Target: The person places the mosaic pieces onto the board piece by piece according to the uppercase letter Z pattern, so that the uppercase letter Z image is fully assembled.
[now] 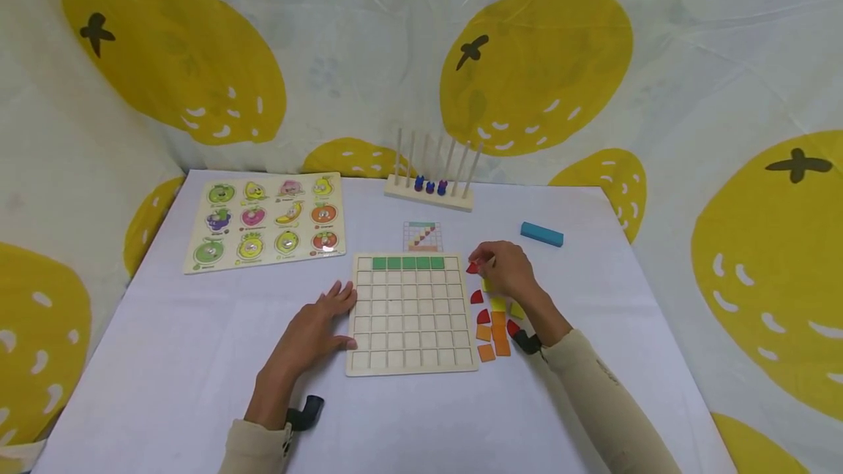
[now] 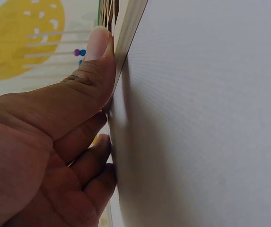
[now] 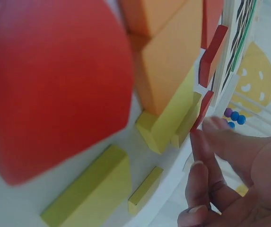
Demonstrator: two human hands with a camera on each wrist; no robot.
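Along the left edge of a wooden grid board (image 1: 411,375), my left hand (image 1: 309,335) rests with spread fingers; its thumb (image 2: 97,52) touches the board's side. Several green squares (image 1: 409,263) fill part of the top row. Right of the board, my right hand (image 1: 506,269) pinches a red quarter-round piece (image 1: 472,268) (image 3: 204,109) by its edge between thumb and fingertip. Below it lie other red pieces (image 1: 477,297), orange pieces (image 1: 486,352) and yellow pieces (image 1: 516,310), some partly hidden by the right hand. A printed pattern card (image 1: 424,237) lies behind the board.
A fruit puzzle board (image 1: 263,222) lies at the back left. At the back middle stands a rack with upright rods (image 1: 428,196) and a few beads. A blue block (image 1: 542,234) lies at the back right, in front of a lemon-print cloth.
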